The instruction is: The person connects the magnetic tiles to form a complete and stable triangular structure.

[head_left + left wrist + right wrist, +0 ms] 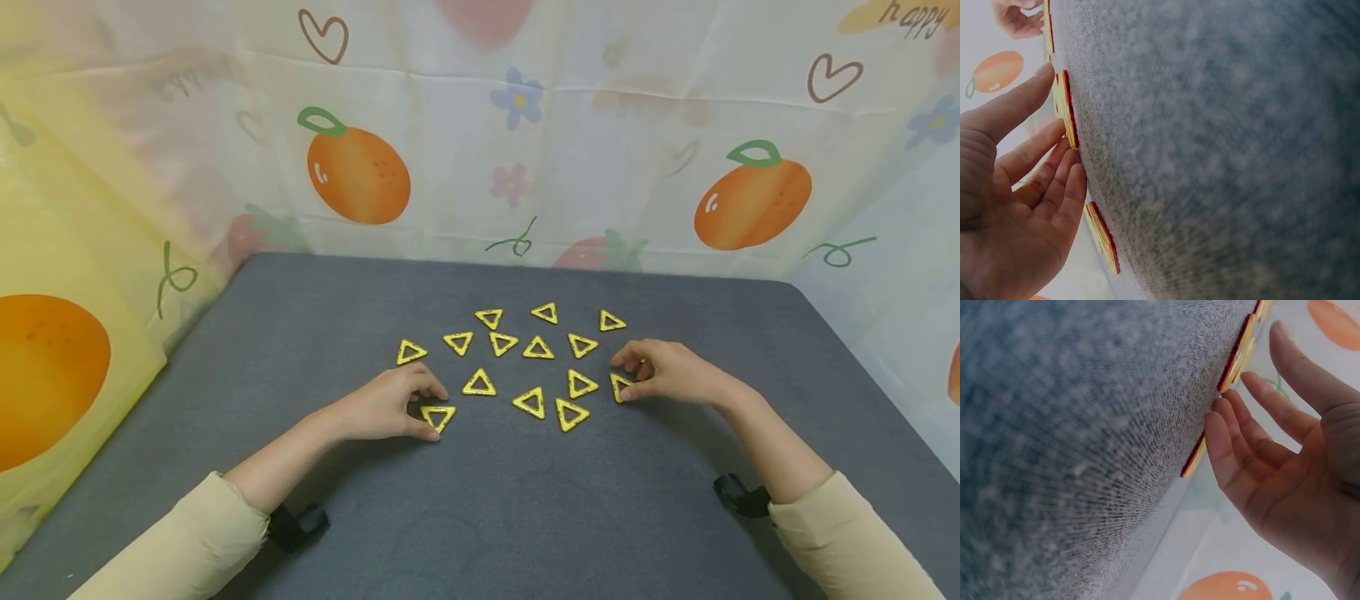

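Note:
Several flat yellow triangle frames with open centres lie spread on the dark grey table. On the left, my left hand (386, 406) has its thumb and fingers spread about one yellow triangle (427, 410). The left wrist view shows that triangle (1066, 109), with a red underside, between thumb and fingertips; the fingers are only gently bent. Over on the right, my right hand (669, 372) reaches around another triangle (617, 387), its thumb covering one corner. In the right wrist view, this triangle (1235, 359) lies near the loosely bent fingertips, the thumb standing apart.
Between the hands sit more triangles, including one (572, 427) nearest me and one (479, 392) beside the left hand. Farther back is another row, with a triangle (611, 326) at its right end. A printed curtain (450, 183) hangs behind the table (510, 525).

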`<state>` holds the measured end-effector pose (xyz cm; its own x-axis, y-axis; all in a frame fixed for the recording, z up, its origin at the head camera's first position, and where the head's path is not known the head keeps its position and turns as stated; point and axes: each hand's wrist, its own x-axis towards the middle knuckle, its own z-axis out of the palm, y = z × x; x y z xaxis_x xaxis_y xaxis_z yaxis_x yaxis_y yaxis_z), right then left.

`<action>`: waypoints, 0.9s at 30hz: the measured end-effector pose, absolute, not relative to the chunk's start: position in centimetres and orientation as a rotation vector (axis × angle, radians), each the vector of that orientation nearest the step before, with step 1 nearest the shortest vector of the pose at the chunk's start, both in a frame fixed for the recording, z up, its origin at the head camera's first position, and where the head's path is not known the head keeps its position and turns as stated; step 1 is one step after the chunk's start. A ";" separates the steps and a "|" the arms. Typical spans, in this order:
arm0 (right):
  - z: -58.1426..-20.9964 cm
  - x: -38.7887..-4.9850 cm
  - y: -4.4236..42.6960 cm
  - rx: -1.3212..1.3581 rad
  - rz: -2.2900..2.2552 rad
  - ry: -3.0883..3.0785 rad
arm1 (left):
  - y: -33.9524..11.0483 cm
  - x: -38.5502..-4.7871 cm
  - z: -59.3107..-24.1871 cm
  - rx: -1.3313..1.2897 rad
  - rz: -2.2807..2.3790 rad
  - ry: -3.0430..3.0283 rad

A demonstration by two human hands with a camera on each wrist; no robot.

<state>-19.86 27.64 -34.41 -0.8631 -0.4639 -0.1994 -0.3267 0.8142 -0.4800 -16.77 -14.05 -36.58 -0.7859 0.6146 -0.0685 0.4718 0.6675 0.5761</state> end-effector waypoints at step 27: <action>-35.3 -20.0 27.6 -0.694 -0.562 2.739 | -13.9 -16.7 -36.6 0.837 0.786 2.636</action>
<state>-19.96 27.62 -35.26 -0.8521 -0.5006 -0.1526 -0.4000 0.8109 -0.4271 -16.65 -13.92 -36.58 -0.7984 0.5962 -0.0845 0.4525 0.6866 0.5691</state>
